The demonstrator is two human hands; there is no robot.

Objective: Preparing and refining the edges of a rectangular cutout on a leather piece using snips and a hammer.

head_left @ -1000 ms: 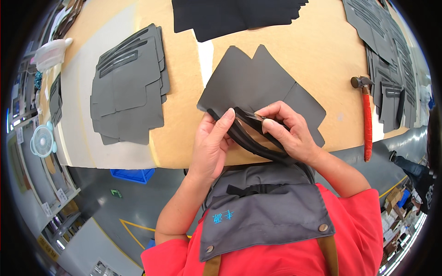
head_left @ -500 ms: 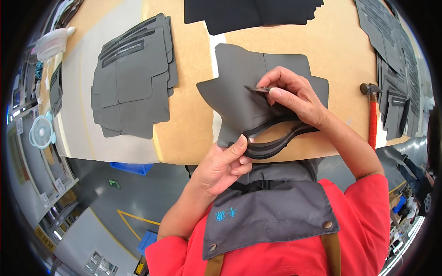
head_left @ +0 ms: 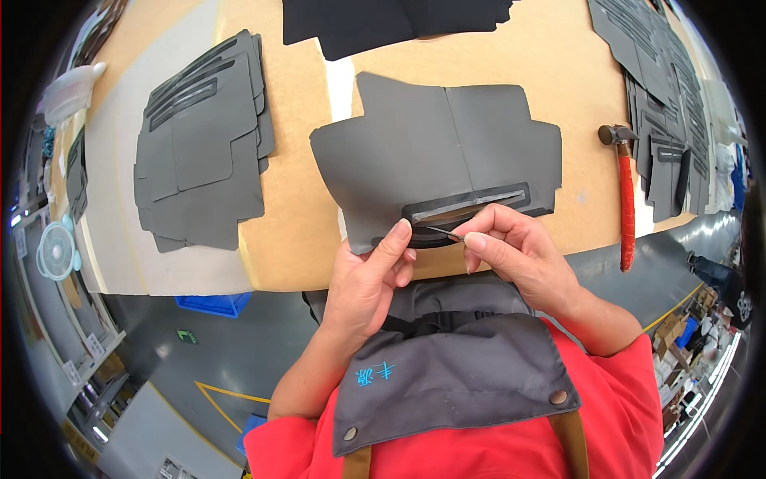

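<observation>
A grey sheet panel (head_left: pixel 415 152) with stepped edges and a centre seam lies in front of me, its near edge at the table's front. Along that edge runs a long slot with a black border (head_left: pixel 479 199). My left hand (head_left: pixel 355 291) pinches the panel at the slot's left end, thumb on top and fingers beneath. Between thumb and fingers, my right hand (head_left: pixel 519 255) grips a thin dark pointed tool (head_left: pixel 441 232). Its tip reaches the lower border of the slot, close to my left thumb. Whether the tip touches the material I cannot tell.
Stacked grey panels (head_left: pixel 199 152) lie to the left, more grey panels (head_left: pixel 658 96) to the right. A hammer with a red handle (head_left: pixel 626 207) rests at the right, its handle end by the table's front edge. Black sheets (head_left: pixel 391 20) lie at the back.
My right hand has come down from above the panel to the slot's near border, bringing the tool. The panel's near part, bent up earlier with the slot gaping, now lies flatter.
</observation>
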